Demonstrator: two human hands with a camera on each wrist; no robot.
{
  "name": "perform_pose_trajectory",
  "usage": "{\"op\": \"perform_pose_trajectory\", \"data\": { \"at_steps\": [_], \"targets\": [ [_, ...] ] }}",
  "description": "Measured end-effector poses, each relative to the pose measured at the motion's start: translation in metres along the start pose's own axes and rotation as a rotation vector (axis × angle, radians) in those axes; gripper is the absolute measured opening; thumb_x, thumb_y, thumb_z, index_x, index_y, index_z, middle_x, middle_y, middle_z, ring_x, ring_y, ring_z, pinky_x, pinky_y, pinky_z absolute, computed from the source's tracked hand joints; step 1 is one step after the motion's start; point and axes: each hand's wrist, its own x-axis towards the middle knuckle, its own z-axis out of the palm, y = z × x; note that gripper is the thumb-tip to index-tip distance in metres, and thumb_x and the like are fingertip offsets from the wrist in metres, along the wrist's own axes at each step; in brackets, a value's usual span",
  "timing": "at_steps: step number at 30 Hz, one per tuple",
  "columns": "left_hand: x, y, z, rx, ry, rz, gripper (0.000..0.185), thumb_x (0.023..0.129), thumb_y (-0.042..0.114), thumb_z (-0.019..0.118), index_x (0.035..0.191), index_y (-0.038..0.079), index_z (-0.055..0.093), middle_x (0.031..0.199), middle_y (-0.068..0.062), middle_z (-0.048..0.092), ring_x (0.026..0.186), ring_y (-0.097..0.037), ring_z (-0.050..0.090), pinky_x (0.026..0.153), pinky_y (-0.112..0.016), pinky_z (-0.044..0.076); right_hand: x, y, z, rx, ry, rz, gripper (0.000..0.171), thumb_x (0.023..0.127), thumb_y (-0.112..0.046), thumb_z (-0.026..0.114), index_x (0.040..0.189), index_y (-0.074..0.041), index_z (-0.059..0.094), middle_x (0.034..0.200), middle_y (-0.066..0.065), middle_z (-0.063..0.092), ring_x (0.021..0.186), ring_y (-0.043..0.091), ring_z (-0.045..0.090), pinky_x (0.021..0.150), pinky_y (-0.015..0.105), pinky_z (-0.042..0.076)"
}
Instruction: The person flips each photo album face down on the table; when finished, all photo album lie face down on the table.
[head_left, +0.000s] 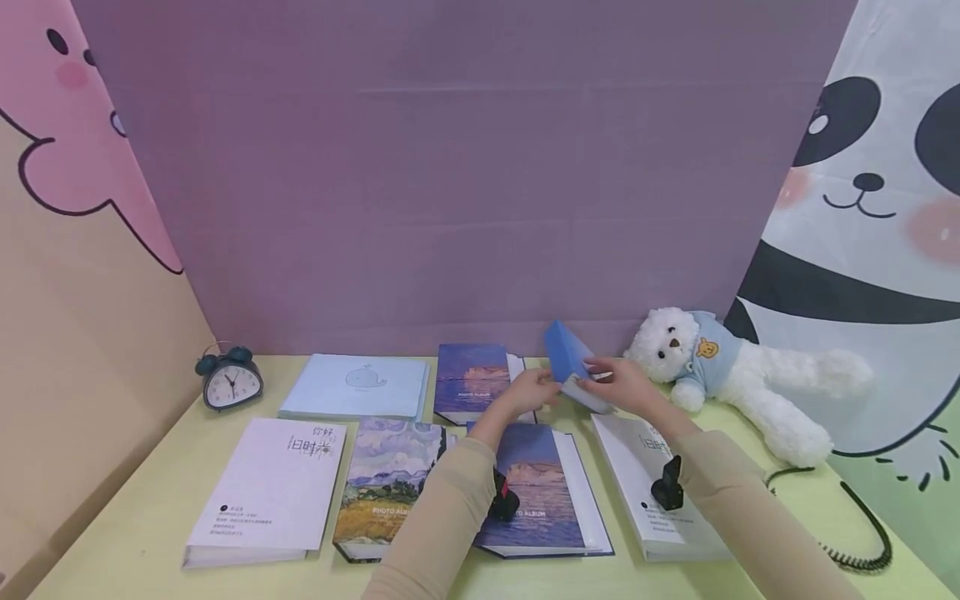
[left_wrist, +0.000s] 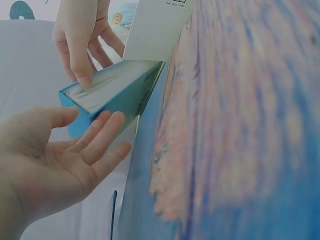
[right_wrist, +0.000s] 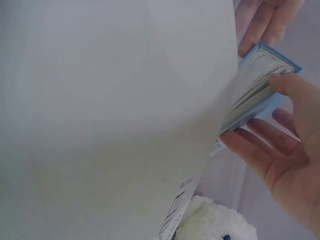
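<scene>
A small blue photo album (head_left: 567, 350) stands tilted at the back right of the table, its page edges toward me. My right hand (head_left: 626, 387) holds it, the thumb on the page edges and the fingers against one cover, as the right wrist view shows. My left hand (head_left: 531, 393) is at its lower left corner. In the left wrist view that hand is palm up with loosely extended fingers at the blue cover. Below the hands lie a sunset-picture photo album (head_left: 525, 483) and a white album (head_left: 660, 492).
A second sunset album (head_left: 468, 375), a light blue whale album (head_left: 356, 387), a landscape-painting album (head_left: 390, 475) and another white album (head_left: 266, 483) lie leftward. An alarm clock (head_left: 232, 387) stands far left. A white plush bear (head_left: 735, 367) and a black coiled cord (head_left: 873, 550) are rightward.
</scene>
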Motion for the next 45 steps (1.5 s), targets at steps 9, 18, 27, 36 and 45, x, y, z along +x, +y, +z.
{"op": "perform_pose_trajectory", "data": {
  "at_steps": [9, 18, 27, 36, 45],
  "targets": [
    [-0.002, 0.001, -0.003, -0.067, 0.002, -0.053, 0.054, 0.101, 0.024, 0.044, 0.146, -0.001, 0.028, 0.135, -0.019, 0.052, 0.116, -0.029, 0.058, 0.100, -0.044, 0.045, 0.000, -0.006, 0.002, -0.018, -0.014, 0.005, 0.053, 0.090, -0.022, 0.063, 0.131, 0.008, 0.047, 0.111, 0.027, 0.063, 0.095, 0.039, 0.065, 0.074, 0.041, 0.056],
    [-0.003, 0.006, -0.003, -0.165, 0.028, 0.006, 0.051, 0.100, 0.017, 0.046, 0.147, 0.010, 0.031, 0.144, -0.017, 0.041, 0.118, -0.029, 0.057, 0.103, -0.047, 0.041, 0.002, -0.005, -0.001, 0.116, 0.052, -0.133, 0.055, 0.090, -0.002, 0.058, 0.140, 0.006, 0.036, 0.128, 0.035, 0.047, 0.104, 0.048, 0.057, 0.080, 0.049, 0.054],
    [-0.003, 0.009, -0.002, -0.193, -0.010, 0.019, 0.053, 0.098, 0.014, 0.048, 0.148, 0.016, 0.030, 0.146, -0.013, 0.041, 0.122, -0.029, 0.053, 0.103, -0.050, 0.040, 0.002, -0.005, -0.002, 0.140, 0.059, -0.079, 0.043, 0.092, -0.002, 0.054, 0.134, 0.002, 0.047, 0.133, 0.030, 0.045, 0.111, 0.048, 0.053, 0.083, 0.049, 0.053],
    [0.000, 0.007, 0.003, -0.210, -0.028, 0.028, 0.052, 0.098, 0.011, 0.049, 0.147, 0.015, 0.033, 0.145, -0.013, 0.042, 0.123, -0.028, 0.053, 0.101, -0.046, 0.044, -0.004, -0.005, -0.004, 0.351, 0.042, 0.061, 0.044, 0.097, -0.009, 0.048, 0.139, 0.000, 0.038, 0.139, 0.032, 0.036, 0.123, 0.048, 0.043, 0.084, 0.046, 0.054],
    [0.004, 0.008, 0.008, -0.140, -0.057, 0.030, 0.056, 0.097, 0.007, 0.048, 0.148, 0.019, 0.031, 0.148, -0.011, 0.038, 0.129, -0.032, 0.045, 0.099, -0.048, 0.045, -0.007, -0.012, -0.011, 0.396, 0.040, 0.157, 0.048, 0.100, -0.020, 0.039, 0.139, 0.007, 0.031, 0.138, 0.032, 0.033, 0.123, 0.046, 0.042, 0.089, 0.045, 0.052]
  ]
}}
